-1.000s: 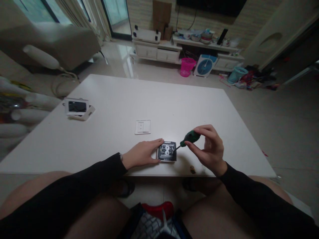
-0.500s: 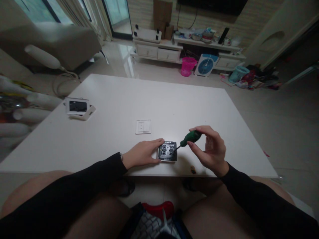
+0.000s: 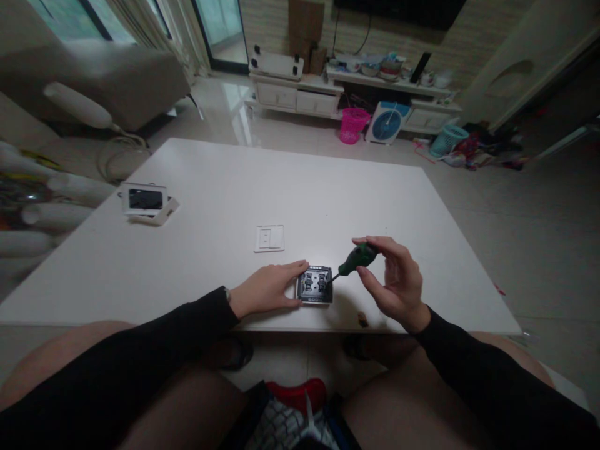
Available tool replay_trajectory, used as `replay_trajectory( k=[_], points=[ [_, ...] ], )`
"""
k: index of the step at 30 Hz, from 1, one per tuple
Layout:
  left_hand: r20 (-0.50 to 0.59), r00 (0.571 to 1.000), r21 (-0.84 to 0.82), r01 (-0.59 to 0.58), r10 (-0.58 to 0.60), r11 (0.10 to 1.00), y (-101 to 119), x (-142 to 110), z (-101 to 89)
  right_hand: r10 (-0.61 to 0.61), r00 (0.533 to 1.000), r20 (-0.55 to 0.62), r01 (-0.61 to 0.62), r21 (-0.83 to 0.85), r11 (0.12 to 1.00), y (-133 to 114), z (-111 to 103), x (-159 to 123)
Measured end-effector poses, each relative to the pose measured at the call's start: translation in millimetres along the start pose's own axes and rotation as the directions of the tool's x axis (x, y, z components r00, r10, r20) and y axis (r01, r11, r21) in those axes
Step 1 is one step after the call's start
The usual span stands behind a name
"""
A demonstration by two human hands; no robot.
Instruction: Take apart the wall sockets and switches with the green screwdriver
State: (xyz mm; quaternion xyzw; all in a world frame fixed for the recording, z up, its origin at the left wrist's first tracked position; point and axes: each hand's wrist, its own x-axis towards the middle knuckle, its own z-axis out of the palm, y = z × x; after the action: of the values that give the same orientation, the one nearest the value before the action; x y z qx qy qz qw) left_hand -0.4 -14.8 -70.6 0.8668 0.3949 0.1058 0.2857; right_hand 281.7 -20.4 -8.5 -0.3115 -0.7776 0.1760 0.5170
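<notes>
A square black wall-switch module (image 3: pixel 315 286) with a pale edge lies on the white table (image 3: pixel 300 187) near its front edge. My left hand (image 3: pixel 267 289) grips its left side, thumb at the near corner and fingers at the far corner. In my right hand (image 3: pixel 396 278) is a screwdriver (image 3: pixel 357 259) with a green handle, held between thumb and fingers. Its thin shaft slants down to the left, and the tip meets the module's right part. A white faceplate (image 3: pixel 269 239) lies beyond my left hand. Some small brass-coloured pieces (image 3: pixel 362 319) sit near the front edge.
At the table's left edge a black phone-like object (image 3: pixel 145 199) lies on white boxes. Across the floor stand a pink basket (image 3: pixel 353 125), a blue-and-white fan (image 3: pixel 387 122) and a white cabinet (image 3: pixel 319 103). My knees are under the table's front edge.
My right thumb has shifted slightly on the screwdriver handle, which has tilted a little. My left hand and the module have stayed in place.
</notes>
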Motion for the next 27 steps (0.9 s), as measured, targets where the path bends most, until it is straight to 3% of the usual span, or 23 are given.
replay_trajectory(
  k=[7,14,20,25,27],
  points=[
    [0.012,1.0,-0.004,0.017,-0.017,1.0,1,0,-0.8,-0.057,0.998,-0.03,0.054,-0.093,0.994,0,-3,2],
    [0.008,1.0,-0.001,0.008,-0.008,1.0,0,0,0.1,-0.046,0.999,0.024,0.047,-0.034,0.998,-2,-2,2],
    [0.003,1.0,0.013,0.008,-0.008,1.0,0,0,1.1,-0.071,0.997,-0.025,0.069,-0.101,0.993,-5,-3,4],
    [0.002,1.0,0.016,-0.005,0.005,1.0,1,1,0.4,-0.007,0.995,0.099,0.013,-0.058,0.998,-13,-5,6],
    [-0.001,1.0,0.021,-0.002,0.002,1.0,1,1,0.1,-0.039,0.987,0.153,0.054,-0.093,0.994,-16,-7,11]
  ],
)
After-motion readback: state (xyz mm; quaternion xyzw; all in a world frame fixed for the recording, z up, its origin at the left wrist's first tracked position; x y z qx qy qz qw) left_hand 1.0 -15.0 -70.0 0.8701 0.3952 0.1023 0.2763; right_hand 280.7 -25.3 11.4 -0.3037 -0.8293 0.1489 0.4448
